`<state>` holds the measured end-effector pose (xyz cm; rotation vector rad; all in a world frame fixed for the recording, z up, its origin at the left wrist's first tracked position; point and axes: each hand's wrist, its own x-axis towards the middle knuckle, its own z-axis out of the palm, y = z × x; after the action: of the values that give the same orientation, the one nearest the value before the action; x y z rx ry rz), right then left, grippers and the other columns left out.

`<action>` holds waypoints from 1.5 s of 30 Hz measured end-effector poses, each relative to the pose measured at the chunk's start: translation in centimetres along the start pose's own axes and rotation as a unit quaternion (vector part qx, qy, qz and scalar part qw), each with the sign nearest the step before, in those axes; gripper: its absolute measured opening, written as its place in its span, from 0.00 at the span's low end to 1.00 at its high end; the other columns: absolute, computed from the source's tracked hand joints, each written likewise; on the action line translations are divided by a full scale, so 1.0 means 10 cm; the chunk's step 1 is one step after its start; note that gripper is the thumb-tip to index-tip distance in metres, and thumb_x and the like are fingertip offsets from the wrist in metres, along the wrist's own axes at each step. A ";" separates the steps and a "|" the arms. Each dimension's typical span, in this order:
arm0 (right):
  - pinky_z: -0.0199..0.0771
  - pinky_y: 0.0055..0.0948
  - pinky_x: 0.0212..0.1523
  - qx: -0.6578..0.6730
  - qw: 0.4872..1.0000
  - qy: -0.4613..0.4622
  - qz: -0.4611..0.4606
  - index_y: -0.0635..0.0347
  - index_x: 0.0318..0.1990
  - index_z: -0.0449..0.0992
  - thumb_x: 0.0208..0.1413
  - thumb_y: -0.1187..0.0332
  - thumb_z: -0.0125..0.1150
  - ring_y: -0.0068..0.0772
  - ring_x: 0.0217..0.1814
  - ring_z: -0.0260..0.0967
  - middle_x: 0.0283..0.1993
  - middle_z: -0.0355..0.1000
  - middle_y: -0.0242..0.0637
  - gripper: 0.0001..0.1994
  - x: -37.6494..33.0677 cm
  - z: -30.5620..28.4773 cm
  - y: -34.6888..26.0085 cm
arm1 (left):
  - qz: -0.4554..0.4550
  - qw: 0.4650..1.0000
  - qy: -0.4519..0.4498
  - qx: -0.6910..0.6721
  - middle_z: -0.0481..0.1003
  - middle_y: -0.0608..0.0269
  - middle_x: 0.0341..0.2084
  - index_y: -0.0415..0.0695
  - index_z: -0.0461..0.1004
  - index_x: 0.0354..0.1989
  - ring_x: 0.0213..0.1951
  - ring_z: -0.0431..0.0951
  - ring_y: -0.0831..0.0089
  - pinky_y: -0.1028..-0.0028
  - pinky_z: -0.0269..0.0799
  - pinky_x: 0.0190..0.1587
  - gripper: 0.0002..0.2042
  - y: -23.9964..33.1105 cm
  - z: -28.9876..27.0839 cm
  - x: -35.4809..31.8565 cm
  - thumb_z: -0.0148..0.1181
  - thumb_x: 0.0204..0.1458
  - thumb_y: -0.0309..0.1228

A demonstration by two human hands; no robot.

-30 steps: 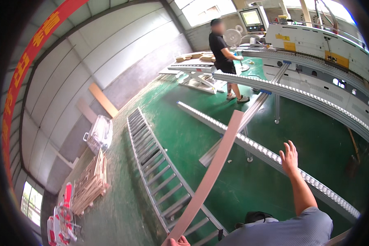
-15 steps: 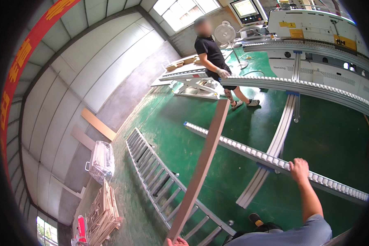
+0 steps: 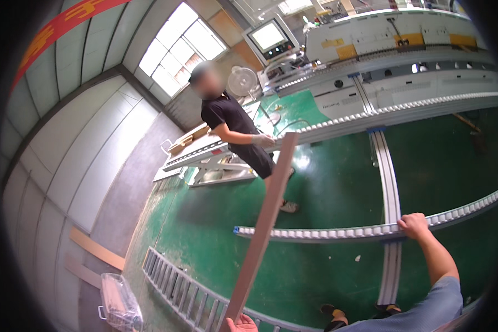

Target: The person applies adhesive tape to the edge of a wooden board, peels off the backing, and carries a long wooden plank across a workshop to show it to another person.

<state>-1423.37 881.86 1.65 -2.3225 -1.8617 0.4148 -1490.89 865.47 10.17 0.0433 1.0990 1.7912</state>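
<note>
A long, narrow brown board (image 3: 264,221) slants upward from the bottom of the head view. My left hand (image 3: 242,323) is closed on its lower end, with part of the hand cut off by the picture's edge. My right hand (image 3: 414,226) is closed over a roller rail (image 3: 337,232) with a row of white rollers, close to where the rail crosses a metal beam (image 3: 390,188). The board passes in front of the rail's left part. Its upper end overlaps the view of a co-worker (image 3: 235,124).
A second roller rail (image 3: 409,108) runs farther off, before a large white machine (image 3: 398,47) with a screen panel (image 3: 268,36). By the co-worker stands a scissor-lift table (image 3: 221,166). A metal ladder (image 3: 185,293) lies on the green floor, near a plastic-wrapped bundle (image 3: 119,304).
My view has turned and tilted, so the machine and the co-worker appear farther left. The co-worker looks larger. My left hand keeps the board and my right hand stays on the rail.
</note>
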 end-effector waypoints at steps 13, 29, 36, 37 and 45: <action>0.64 0.46 0.65 0.061 0.971 0.214 0.083 0.56 0.44 0.82 0.67 0.55 0.52 0.45 0.61 0.70 0.50 0.79 0.41 0.17 0.55 0.88 -1.86 | 0.196 0.962 -0.180 -0.056 0.75 0.63 0.59 0.50 0.62 0.71 0.60 0.75 0.70 0.69 0.74 0.59 0.28 1.42 0.69 1.87 0.60 0.64 0.39; 0.57 0.43 0.75 0.122 0.935 0.312 0.120 0.65 0.66 0.68 0.58 0.75 0.54 0.52 0.74 0.59 0.70 0.65 0.51 0.26 1.85 0.65 -3.50 | 0.109 0.991 -0.066 -0.043 0.81 0.68 0.52 0.50 0.72 0.65 0.46 0.83 0.77 0.74 0.82 0.46 0.21 2.67 1.30 4.68 0.58 0.66 0.41; 0.76 0.43 0.52 0.166 0.847 0.484 -0.147 0.58 0.71 0.63 0.49 0.81 0.61 0.43 0.47 0.75 0.49 0.75 0.45 0.38 3.18 -0.41 -6.27 | 0.088 0.986 -0.137 -0.030 0.81 0.64 0.54 0.50 0.70 0.67 0.45 0.83 0.75 0.76 0.82 0.44 0.21 3.05 1.58 5.94 0.53 0.69 0.40; 0.77 0.42 0.47 0.193 0.828 0.496 -0.177 0.58 0.72 0.62 0.48 0.82 0.62 0.41 0.42 0.75 0.44 0.75 0.43 0.39 3.26 -0.48 -6.49 | 0.075 0.974 -0.210 -0.031 0.75 0.61 0.61 0.45 0.66 0.68 0.54 0.80 0.71 0.72 0.84 0.48 0.24 3.12 1.46 6.17 0.56 0.67 0.39; 0.78 0.38 0.33 0.040 0.910 0.387 -0.142 0.54 0.74 0.63 0.49 0.81 0.56 0.45 0.26 0.74 0.28 0.74 0.43 0.39 3.11 -0.46 -7.70 | -0.388 0.814 -0.326 -0.284 0.72 0.56 0.63 0.45 0.70 0.66 0.64 0.70 0.60 0.58 0.59 0.71 0.25 3.75 0.29 8.22 0.54 0.66 0.46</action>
<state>-1487.77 929.87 23.27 -1.7200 -1.6575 -0.4088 -1558.02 925.49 2.79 -0.1295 0.0091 1.1227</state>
